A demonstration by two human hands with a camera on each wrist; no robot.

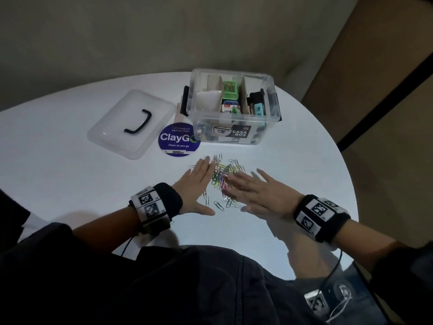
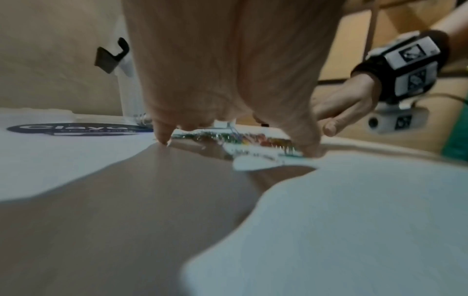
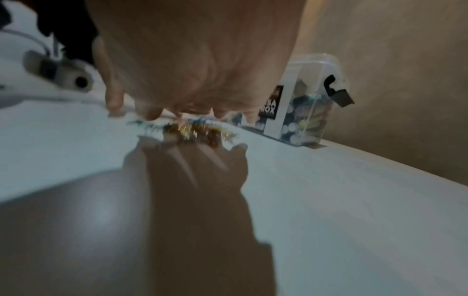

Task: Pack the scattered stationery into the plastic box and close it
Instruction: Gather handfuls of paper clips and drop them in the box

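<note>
Both hands flat, fingers straight and spread, gripping nothing: left hand [image 1: 196, 184] at 9 o'clock of the colored paper clip pile [image 1: 222, 178], right hand [image 1: 262, 192] at 3 o'clock, fingertips touching clips. Clear plastic box [image 1: 234, 127] open at 12 o'clock, part filled. Lid [image 1: 112, 134] lies at 10 o'clock on white round table [image 1: 58, 179], beside purple ClayGo sticker [image 1: 179, 140].
</note>
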